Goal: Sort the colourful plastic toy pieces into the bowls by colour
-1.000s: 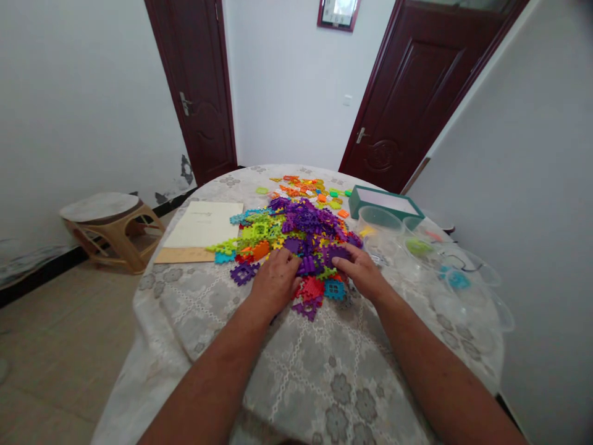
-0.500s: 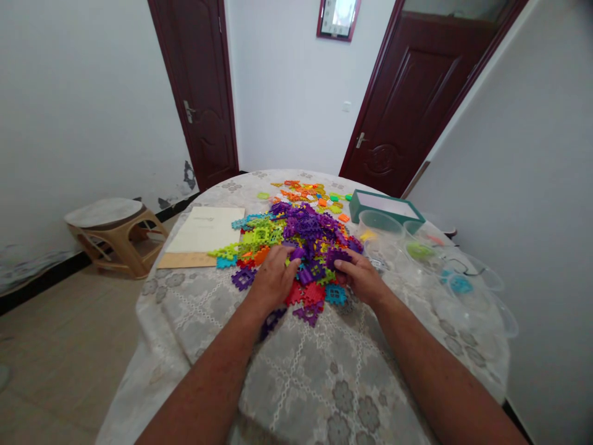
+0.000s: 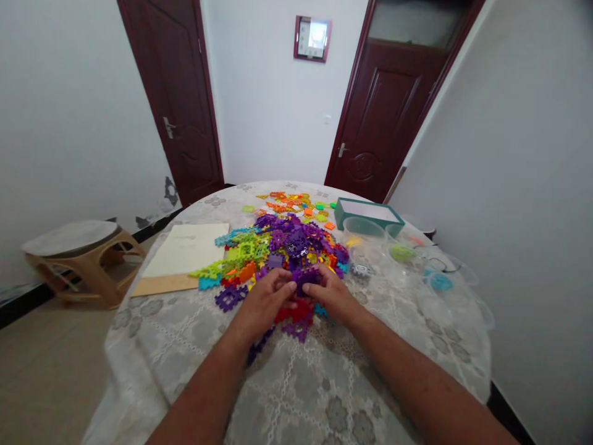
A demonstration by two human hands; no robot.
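Observation:
Both hands meet over the near side of a heap of plastic interlocking tiles with toothed edges. My right hand [image 3: 334,298] is closed on a dark purple interlocking tile [image 3: 306,278], thumb on its near face. At the tile's left edge, my left hand [image 3: 267,301] has its thumb and fingers curled in and pinches a purple piece there; the fingers partly hide it. Purple tiles [image 3: 299,240] top the heap. Lime green tiles [image 3: 245,250] lie to the left, and red tiles [image 3: 296,310] lie just below my hands.
A cream booklet [image 3: 188,247] lies left of the heap. Small orange and yellow pieces [image 3: 287,201] are scattered behind it. On the right stand a green-edged box [image 3: 368,213] and several clear plastic tubs [image 3: 364,230], some holding coloured pieces. A stool [image 3: 88,259] stands at left.
My hands have come together, the right moving left with its purple tile to meet the left. The whole view has shifted, so the table sits lower and further left.

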